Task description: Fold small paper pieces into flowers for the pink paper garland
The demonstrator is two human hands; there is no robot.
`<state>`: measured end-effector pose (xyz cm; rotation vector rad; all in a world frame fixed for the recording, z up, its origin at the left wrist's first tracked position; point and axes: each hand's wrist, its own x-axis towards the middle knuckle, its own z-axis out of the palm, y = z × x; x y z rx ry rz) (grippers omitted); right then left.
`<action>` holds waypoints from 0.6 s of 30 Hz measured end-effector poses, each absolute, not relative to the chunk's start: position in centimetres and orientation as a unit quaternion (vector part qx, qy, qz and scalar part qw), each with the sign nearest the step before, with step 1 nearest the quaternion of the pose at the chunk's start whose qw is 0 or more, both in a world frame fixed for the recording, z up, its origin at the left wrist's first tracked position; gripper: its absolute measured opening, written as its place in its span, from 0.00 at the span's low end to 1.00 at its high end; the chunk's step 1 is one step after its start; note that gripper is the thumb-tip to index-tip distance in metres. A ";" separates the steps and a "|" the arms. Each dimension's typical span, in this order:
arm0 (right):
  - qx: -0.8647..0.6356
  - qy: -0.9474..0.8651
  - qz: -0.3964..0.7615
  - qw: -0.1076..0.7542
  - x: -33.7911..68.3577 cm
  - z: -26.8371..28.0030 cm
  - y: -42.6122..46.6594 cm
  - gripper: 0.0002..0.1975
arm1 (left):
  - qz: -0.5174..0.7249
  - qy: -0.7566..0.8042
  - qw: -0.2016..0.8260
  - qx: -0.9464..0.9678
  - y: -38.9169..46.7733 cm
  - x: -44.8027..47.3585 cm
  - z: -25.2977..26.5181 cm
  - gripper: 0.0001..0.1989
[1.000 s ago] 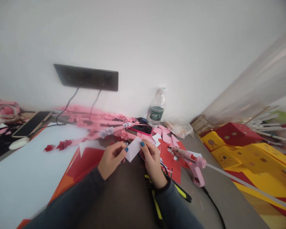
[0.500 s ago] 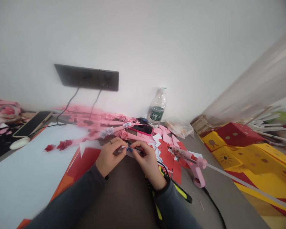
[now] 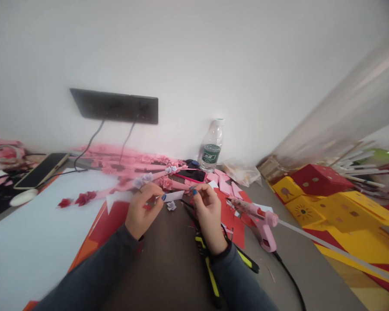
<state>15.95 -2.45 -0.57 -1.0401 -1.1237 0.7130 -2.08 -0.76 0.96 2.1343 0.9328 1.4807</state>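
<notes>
My left hand (image 3: 145,209) pinches a small strip of white paper (image 3: 174,196) between thumb and fingertips, and the strip points toward the right. My right hand (image 3: 208,211) is a short way off the strip's free end, its thumb and index tip together; whatever is between them is too small to make out. Below the strip, a little white paper flower (image 3: 171,206) lies on the grey table (image 3: 162,259). Yellow-and-black pliers (image 3: 209,272) lie partly under my right wrist.
A pink glue gun (image 3: 259,218) with a cord stands at right, beside red paper scraps (image 3: 235,224). Pink stems with paper flowers (image 3: 129,168) lie behind my hands. A water bottle (image 3: 211,149) stands by the wall. White sheets (image 3: 45,229) cover the left; yellow boxes (image 3: 350,211) sit far right.
My hands have moved apart from where they met at the fingertips. The white strip now shows in my left hand, and the small white flower has come into view below.
</notes>
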 end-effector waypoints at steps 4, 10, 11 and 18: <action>-0.417 -0.599 0.334 0.597 15.4 0.0 -3.0 0.03 | 0.503 0.334 0.217 0.767 -0.8 -1.7 1.0 0.06; -0.409 -0.673 0.308 0.534 15.2 0.4 -3.3 0.05 | 0.466 0.345 0.238 0.779 -1.1 -1.4 1.3 0.06; -0.409 -0.679 0.302 0.529 15.2 0.3 -3.4 0.06 | 0.465 0.346 0.238 0.779 -1.2 -1.4 1.2 0.06; -0.418 -0.655 0.273 0.568 15.3 0.3 -3.5 0.06 | 0.483 0.356 0.247 0.761 -1.1 -1.5 1.0 0.07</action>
